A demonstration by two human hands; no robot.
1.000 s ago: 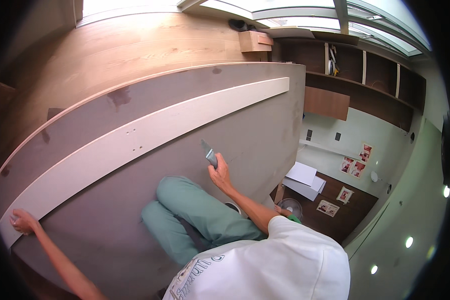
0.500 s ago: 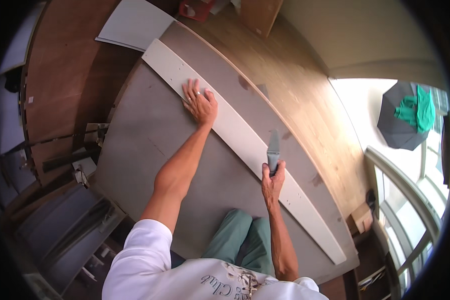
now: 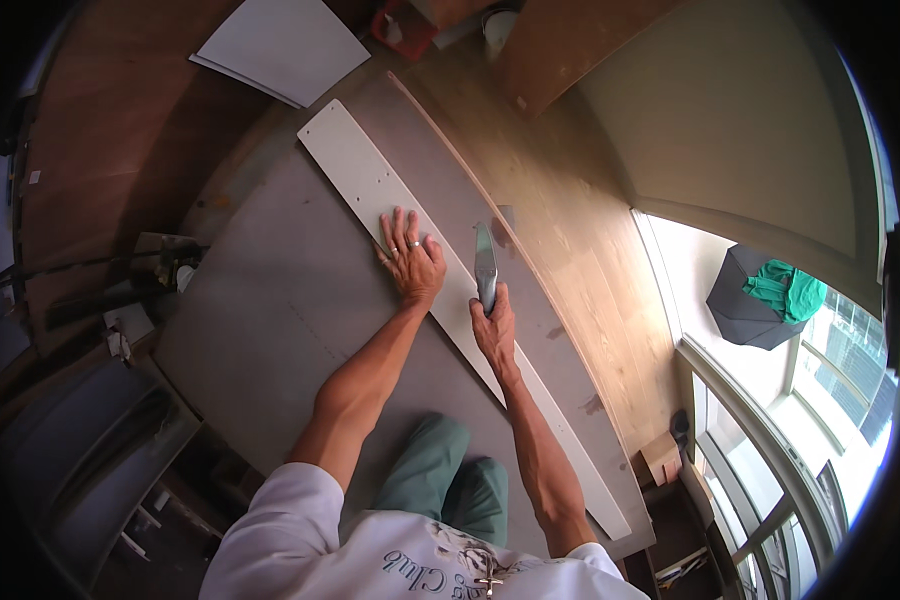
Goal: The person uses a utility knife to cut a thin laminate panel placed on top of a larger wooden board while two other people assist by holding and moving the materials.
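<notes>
A long, narrow white board (image 3: 358, 165) with small holes lies diagonally across a large grey work surface (image 3: 260, 270). My left hand (image 3: 413, 262) rests on the board with its fingers spread, a ring on one of them. To its right, my right hand (image 3: 494, 325) is closed round the handle of a hand tool with a flat, tapering grey blade (image 3: 485, 255). That blade points away from me and appears beyond the board's far edge. Whether it touches anything, I cannot tell. My right forearm covers part of the board's nearer half.
White panels (image 3: 280, 50) lie past the board's far end. Wooden floor (image 3: 560, 240) runs along the surface's right edge. A cardboard box (image 3: 660, 458) stands at the right, near a window frame (image 3: 750, 450). An open dark umbrella (image 3: 745, 305) carries a green cloth. Racks and clutter (image 3: 135, 330) line the left.
My right hand has moved up along the board with the tool, closer to my left hand. My left hand stays at about the same place on the board. The whole view has shifted.
</notes>
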